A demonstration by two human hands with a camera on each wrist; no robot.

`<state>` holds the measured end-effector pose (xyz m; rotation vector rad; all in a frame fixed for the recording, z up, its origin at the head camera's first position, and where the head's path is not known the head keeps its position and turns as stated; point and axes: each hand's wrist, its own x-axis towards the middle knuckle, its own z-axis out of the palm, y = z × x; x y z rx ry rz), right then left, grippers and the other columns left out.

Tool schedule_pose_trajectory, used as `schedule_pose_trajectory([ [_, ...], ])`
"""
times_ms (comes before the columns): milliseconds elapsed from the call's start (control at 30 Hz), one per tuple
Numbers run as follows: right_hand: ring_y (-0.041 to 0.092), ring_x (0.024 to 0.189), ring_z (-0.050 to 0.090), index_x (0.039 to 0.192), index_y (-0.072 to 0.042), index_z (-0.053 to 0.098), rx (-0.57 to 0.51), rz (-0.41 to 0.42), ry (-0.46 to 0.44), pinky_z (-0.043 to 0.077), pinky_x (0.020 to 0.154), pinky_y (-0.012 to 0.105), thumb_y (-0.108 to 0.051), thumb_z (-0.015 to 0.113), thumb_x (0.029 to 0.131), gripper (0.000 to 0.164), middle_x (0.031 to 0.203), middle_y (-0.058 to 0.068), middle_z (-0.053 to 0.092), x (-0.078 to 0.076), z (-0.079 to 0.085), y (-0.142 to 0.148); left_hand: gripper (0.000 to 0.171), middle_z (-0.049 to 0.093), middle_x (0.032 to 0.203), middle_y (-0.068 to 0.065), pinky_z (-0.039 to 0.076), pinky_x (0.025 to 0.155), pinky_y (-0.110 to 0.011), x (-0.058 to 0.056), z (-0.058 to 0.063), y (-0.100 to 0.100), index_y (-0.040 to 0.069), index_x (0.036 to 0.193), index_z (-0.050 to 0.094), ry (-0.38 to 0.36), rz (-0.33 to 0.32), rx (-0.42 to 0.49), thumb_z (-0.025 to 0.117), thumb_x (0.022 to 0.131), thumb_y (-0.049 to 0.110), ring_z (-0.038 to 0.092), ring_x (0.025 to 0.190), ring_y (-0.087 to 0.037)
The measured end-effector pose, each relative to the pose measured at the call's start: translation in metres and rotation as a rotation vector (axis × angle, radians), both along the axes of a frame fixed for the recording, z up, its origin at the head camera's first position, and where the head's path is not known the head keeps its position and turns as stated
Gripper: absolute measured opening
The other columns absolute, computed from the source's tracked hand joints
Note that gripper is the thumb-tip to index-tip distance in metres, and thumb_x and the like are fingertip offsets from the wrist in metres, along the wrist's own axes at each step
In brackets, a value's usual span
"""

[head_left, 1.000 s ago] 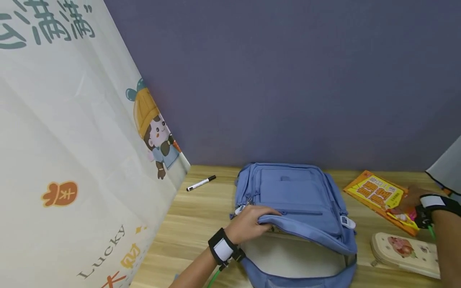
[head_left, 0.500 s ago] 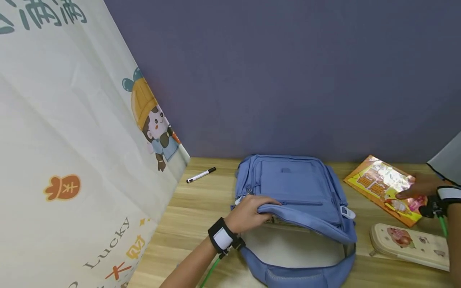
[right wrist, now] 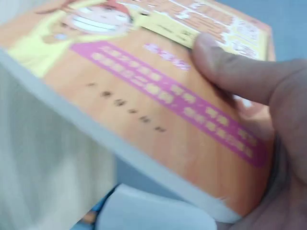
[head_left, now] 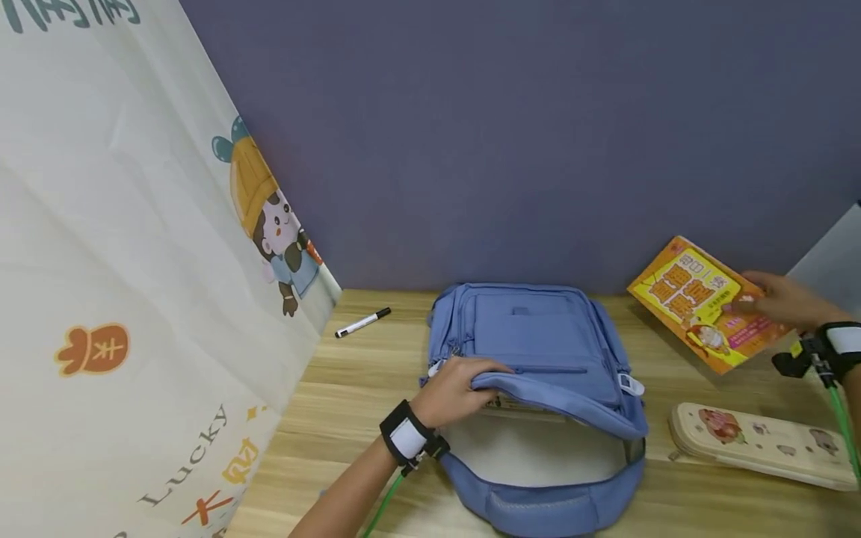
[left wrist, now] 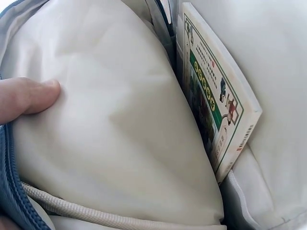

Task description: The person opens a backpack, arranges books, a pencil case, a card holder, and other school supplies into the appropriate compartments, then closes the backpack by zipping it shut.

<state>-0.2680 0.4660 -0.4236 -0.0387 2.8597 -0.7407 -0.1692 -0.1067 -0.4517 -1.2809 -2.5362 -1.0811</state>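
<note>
Marker [head_left: 363, 323] lies on the table [head_left: 329, 381] just L of & beyond the L hand [head_left: 457, 392], which pinches the L end of the flap [head_left: 572, 396] & props it up; fingers over it, thumb on the cream lining [left wrist: 105, 105] inside. Blue bag [head_left: 531, 325] is R of that grip, its mouth gaping to the R & toward the wearer; L wrist cam shows a thin book [left wrist: 216, 96] standing in there. Key rel.: orange book [head_left: 699, 306] is well R of the L grip & a bit farther off, so R hand [head_left: 780, 299] is the nearer one, & has it: thumb flat on cover near the R edge. Book sticks out L from that grip, looks tilted & off the table, long axis slanting far-L to near-R; bag mouth is L & nearer the wearer. Cream zip case [head_left: 760, 444] is below the R grip, apart from it.
</note>
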Motion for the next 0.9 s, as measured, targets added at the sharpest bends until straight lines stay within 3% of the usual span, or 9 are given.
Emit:
schedule_pose_trajectory([
  [100,0.024,0.066,0.069,0.151,0.019,0.024,-0.075,-0.039,0.103,0.058,0.057,0.041,-0.030,0.056,0.111,0.070,0.086,0.020,0.070,0.003,0.027,-0.017,0.034,0.080,0.122,-0.006,0.049,0.070,-0.011,-0.003,0.000,0.003,0.010,0.127,0.076,-0.041,0.007,0.008,0.076,0.095,0.003,0.063,0.072,0.000],
  [200,0.019,0.066,0.071,0.158,0.010,0.024,-0.195,-0.064,0.178,0.061,0.058,0.041,-0.036,0.055,0.112,0.072,0.084,0.002,0.070,0.012,0.057,-0.043,0.035,0.081,0.114,-0.009,0.049,0.059,-0.012,-0.005,0.001,0.005,0.008,0.129,0.075,-0.108,0.018,0.036,0.074,0.094,0.000,0.062,0.059,0.001],
  [300,0.014,0.073,0.075,0.166,-0.004,0.020,-0.390,-0.047,0.185,0.064,0.063,0.040,-0.033,0.057,0.111,0.072,0.088,-0.015,0.070,0.026,0.082,-0.077,0.034,0.082,0.107,-0.010,0.051,0.055,-0.014,-0.007,0.001,0.009,0.006,0.128,0.075,-0.134,0.041,0.068,0.072,0.094,-0.002,0.062,0.058,0.004],
  [400,0.013,0.081,0.077,0.168,-0.018,0.022,-0.601,-0.001,0.146,0.064,0.068,0.038,-0.020,0.057,0.111,0.067,0.097,-0.017,0.073,0.048,0.096,-0.110,0.031,0.082,0.105,-0.009,0.048,0.055,-0.014,-0.012,0.001,0.013,0.006,0.124,0.077,-0.101,0.063,0.079,0.071,0.095,-0.002,0.058,0.060,0.005],
  [533,0.020,0.093,0.078,0.163,-0.025,0.034,-0.939,0.166,0.009,0.065,0.074,0.039,0.000,0.052,0.110,0.061,0.112,-0.001,0.077,0.084,0.091,-0.152,0.029,0.081,0.108,-0.009,0.046,0.061,-0.014,-0.018,0.002,0.013,0.004,0.123,0.077,-0.079,0.062,0.091,0.070,0.095,-0.001,0.056,0.066,0.003],
  [633,0.026,0.101,0.078,0.159,-0.025,0.042,-1.117,0.358,-0.160,0.065,0.081,0.044,0.006,0.046,0.110,0.058,0.121,0.008,0.077,0.110,0.077,-0.178,0.032,0.081,0.112,-0.010,0.047,0.068,-0.013,-0.024,0.004,0.012,0.003,0.127,0.075,-0.056,0.039,0.107,0.073,0.095,0.001,0.058,0.072,0.002],
  [767,0.031,0.110,0.077,0.162,-0.029,0.041,-1.232,0.533,-0.436,0.064,0.089,0.050,0.003,0.042,0.111,0.060,0.128,0.016,0.074,0.141,0.052,-0.210,0.028,0.081,0.103,-0.009,0.051,0.070,-0.015,-0.031,0.007,0.010,0.004,0.121,0.076,0.001,0.001,0.141,0.077,0.093,0.004,0.062,0.075,-0.002],
  [900,0.038,0.114,0.075,0.165,-0.020,0.036,-1.308,0.578,-0.646,0.062,0.093,0.052,-0.001,0.043,0.111,0.057,0.133,0.027,0.070,0.166,0.017,-0.235,0.020,0.080,0.096,-0.008,0.049,0.071,-0.016,-0.035,0.009,0.009,0.007,0.116,0.078,-0.044,-0.003,0.160,0.077,0.096,0.010,0.060,0.075,-0.002],
])
